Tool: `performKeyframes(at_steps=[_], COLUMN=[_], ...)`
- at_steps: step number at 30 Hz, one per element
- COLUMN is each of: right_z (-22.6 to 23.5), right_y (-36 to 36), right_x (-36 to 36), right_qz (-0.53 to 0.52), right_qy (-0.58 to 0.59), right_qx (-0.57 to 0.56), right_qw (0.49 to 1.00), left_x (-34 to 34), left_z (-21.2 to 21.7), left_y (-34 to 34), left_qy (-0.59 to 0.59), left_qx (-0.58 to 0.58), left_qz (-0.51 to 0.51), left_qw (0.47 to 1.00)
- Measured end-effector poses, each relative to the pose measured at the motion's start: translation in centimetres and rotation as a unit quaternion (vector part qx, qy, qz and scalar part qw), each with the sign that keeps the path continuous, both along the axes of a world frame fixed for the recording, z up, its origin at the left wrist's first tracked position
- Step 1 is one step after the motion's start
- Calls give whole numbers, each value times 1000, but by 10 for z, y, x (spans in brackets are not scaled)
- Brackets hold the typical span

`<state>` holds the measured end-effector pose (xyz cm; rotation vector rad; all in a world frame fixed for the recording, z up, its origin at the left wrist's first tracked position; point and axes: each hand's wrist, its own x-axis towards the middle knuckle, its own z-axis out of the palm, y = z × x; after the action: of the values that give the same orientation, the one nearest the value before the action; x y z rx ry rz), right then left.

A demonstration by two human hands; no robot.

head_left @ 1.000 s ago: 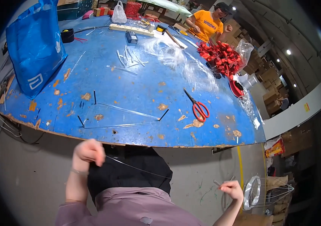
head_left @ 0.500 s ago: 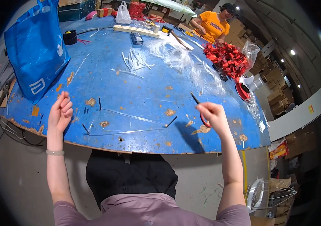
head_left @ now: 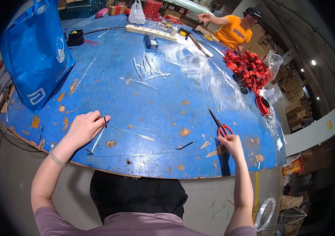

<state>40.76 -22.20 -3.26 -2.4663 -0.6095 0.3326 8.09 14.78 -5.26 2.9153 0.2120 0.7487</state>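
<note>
My left hand (head_left: 85, 129) is at the far-left corner of a clear strand (head_left: 144, 136) that runs in a triangle around three thin black pegs on the blue table. Its fingers are closed around the far-left peg (head_left: 105, 122); whether they also pinch the strand is hard to see. Another peg (head_left: 89, 151) stands near the table's front edge, and a third peg (head_left: 185, 145) leans to the right. In my right hand (head_left: 232, 144) are red-handled scissors (head_left: 219, 122), gripped by the handles, blades pointing away and slightly left, well apart from the strand.
A blue bag (head_left: 37, 59) stands at the left. Cut clear strips (head_left: 148, 67) and tangled clear film (head_left: 210, 74) lie mid-table. Beyond them are a power strip (head_left: 150, 32) and a small dark box (head_left: 151, 41). Red ribbon bows (head_left: 250, 69) are piled near a co-worker (head_left: 236, 31) in orange.
My left hand has come down and right onto the far-left peg. My right hand has moved nearer to me with the scissors. The co-worker has stretched out an arm.
</note>
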Motion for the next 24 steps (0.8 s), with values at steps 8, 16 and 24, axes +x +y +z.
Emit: performKeyframes(at_steps=[8,16,24], right_z=[4,-28,-51], right_y=[-84,-206,-307], right_x=[-59,-117,-232], right_qz=[-61,-160,-271], right_qy=[17,220,380], right_qx=[-40,1,-148], right_qw=[997,962,872], left_x=[-15,-29,-25], left_z=[7,12,74], left_y=[-5,-13,-66], left_qy=[29,13,-210], left_qx=[-98,-132,-273], left_qz=[-55,-30,-40], left_qw=[993,991,938])
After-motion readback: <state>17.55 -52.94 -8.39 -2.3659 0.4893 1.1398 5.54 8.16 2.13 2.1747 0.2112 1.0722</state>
